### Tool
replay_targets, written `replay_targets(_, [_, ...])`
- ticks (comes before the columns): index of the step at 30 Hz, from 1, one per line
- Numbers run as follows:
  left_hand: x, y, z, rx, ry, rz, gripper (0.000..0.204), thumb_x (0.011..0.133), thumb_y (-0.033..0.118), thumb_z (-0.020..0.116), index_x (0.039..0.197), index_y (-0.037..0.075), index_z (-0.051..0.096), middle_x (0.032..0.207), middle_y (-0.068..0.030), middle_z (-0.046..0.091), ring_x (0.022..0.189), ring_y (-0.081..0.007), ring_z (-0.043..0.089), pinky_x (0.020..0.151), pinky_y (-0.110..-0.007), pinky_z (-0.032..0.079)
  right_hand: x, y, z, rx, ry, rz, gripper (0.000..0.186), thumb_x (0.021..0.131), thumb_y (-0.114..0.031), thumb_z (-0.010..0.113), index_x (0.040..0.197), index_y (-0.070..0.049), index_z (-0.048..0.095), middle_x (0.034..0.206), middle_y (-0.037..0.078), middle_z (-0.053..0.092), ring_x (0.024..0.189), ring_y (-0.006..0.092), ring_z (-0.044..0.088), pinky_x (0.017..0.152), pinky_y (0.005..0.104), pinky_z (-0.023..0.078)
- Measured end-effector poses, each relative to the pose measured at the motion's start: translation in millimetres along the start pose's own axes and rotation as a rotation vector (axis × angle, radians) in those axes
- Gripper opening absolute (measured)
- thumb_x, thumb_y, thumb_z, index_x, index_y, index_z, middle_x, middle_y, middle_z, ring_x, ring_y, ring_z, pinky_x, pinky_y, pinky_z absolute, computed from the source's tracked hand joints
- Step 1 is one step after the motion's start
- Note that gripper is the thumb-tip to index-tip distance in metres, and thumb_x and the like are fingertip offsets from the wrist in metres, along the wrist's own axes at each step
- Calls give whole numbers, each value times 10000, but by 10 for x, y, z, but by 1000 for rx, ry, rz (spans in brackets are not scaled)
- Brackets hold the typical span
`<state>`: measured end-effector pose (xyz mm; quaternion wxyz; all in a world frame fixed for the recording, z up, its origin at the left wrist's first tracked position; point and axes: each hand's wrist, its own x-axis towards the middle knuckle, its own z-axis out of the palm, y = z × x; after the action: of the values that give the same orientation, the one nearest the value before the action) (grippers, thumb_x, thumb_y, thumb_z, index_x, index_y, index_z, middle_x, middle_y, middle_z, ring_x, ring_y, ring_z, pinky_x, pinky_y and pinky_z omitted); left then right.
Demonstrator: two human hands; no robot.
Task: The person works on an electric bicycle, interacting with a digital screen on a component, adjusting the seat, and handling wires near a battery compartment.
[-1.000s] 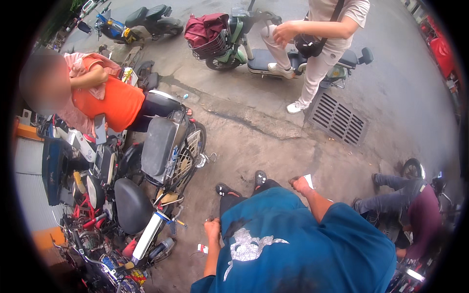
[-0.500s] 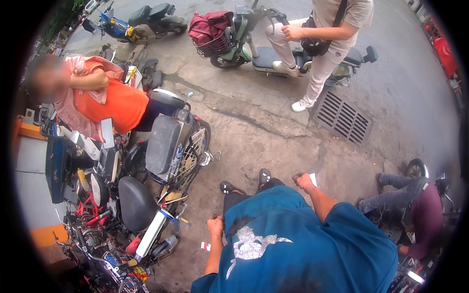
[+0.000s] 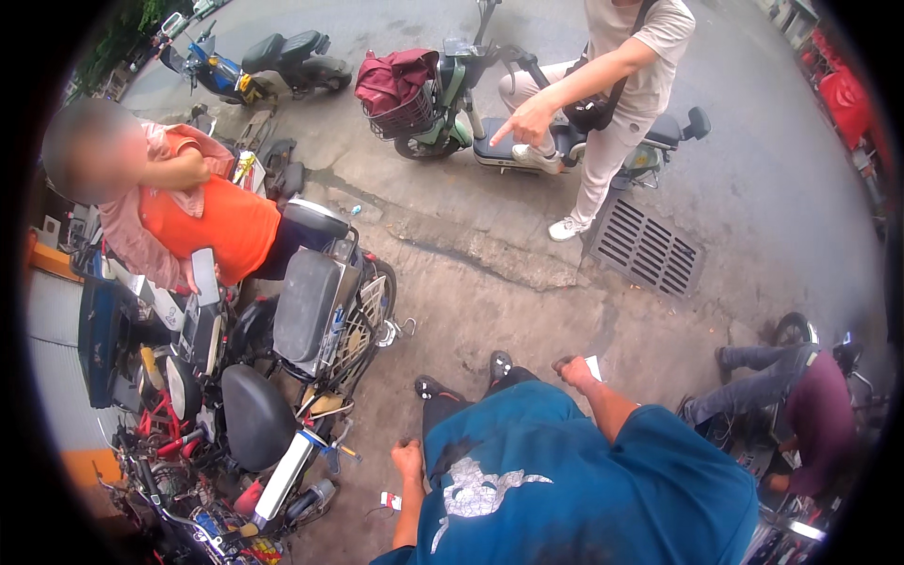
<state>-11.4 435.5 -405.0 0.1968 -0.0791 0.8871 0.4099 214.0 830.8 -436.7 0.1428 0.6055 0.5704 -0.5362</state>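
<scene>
The moment looks like a standing pause. The left hand [image 3: 408,460] hangs near a small red-and-white packet [image 3: 390,500] on the brownish concrete ground [image 3: 471,311]; the right hand [image 3: 572,371] is just beside a flat white card-like piece [image 3: 593,367] (held or lying beyond, I cannot tell). Fingers look curled, their grip unclear; picking anything up would call for uncurling them.

Head-worn fisheye — looks steeply down over teal shirt [image 3: 584,471], close — street [image 3: 782,217] farther off.
</scene>
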Motion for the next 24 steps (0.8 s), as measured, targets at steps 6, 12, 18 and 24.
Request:
replay_targets(6, [-89, 197, 17, -44, -20, -17, 130, 701, 44, 642, 783, -57, 640, 552, -84, 569, 408, -147, 502, 394, -304, 392, 3, -27, 17, -44, -10, -3, 412, 797, -345, 657, 1059, -28, 677, 1108, 187, 649, 1064, 309, 606, 917, 363, 457])
replay_targets(12, [-136, 374, -77, 58, -67, -190, 209, 711, 39, 616, 859, -106, 643, 755, -183, 660, 697, -227, 619, 641, -347, 488, -72, -104, 71, -63, 2, 17, 401, 804, -355, 644, 1055, -45, 686, 1105, 188, 650, 1072, 301, 604, 924, 367, 454])
replay_targets(18, [-152, 501, -33, 137, -41, -148, 304, 692, 130, 634, 863, -121, 636, 775, -246, 659, 735, -299, 651, 682, -381, 500, -254, -299, -94, 122, 1, 13, 331, 809, -260, 664, 987, 20, 668, 814, 101, 665, 707, 188, 597, 679, 318, 483])
replay_targets(24, [-123, 301, 34, 156, -37, -217, 359, 711, 183, 659, 951, -83, 643, 869, -253, 668, 840, -332, 659, 760, -380, 496, -265, -305, -130, 144, -52, 53, 292, 825, -215, 652, 1016, 4, 617, 755, 53, 599, 594, 136, 521, 493, 279, 394])
